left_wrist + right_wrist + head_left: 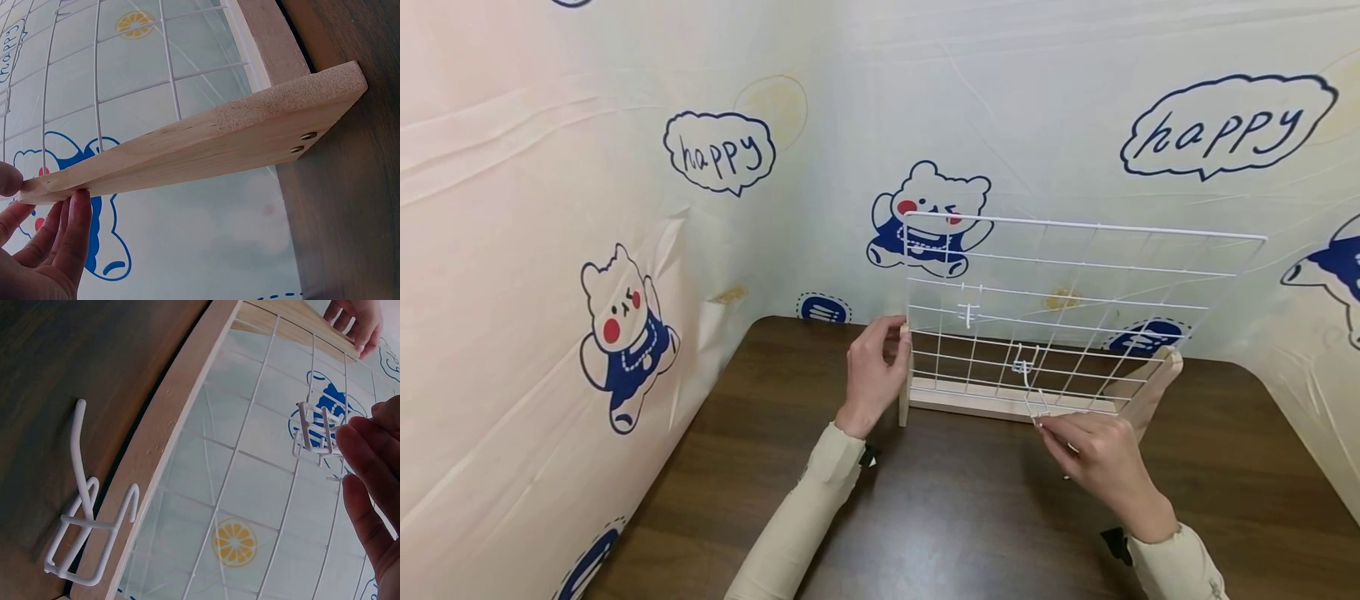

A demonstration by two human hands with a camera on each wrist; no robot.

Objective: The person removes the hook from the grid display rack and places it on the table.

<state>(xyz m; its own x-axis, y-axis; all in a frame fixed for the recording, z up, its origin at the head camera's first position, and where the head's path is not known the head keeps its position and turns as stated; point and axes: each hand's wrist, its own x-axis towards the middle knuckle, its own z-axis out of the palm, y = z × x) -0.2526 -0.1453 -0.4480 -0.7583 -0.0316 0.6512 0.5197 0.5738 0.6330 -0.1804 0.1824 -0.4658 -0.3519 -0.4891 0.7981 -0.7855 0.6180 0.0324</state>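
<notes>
A white wire grid panel point(1075, 275) stands upright in a light wooden stand point(985, 402) on the dark table. My left hand point(897, 335) pinches the top of the stand's left post point(219, 144) between thumb and fingers. A small white wire hook point(967, 315) hangs on the grid's upper left. A second hook point(1025, 367) hangs lower down, its long stem slanting towards me. My right hand point(1051, 427) sits just below that stem's end with its fingers extended. In the right wrist view the stem point(80, 444) is free, and nothing shows between the fingers point(365, 456).
Cartoon-printed cloth point(625, 250) walls the table on the left, back and right. The stand's right post point(1153, 383) angles out beside my right hand. Bare dark wood point(970, 517) lies between my forearms.
</notes>
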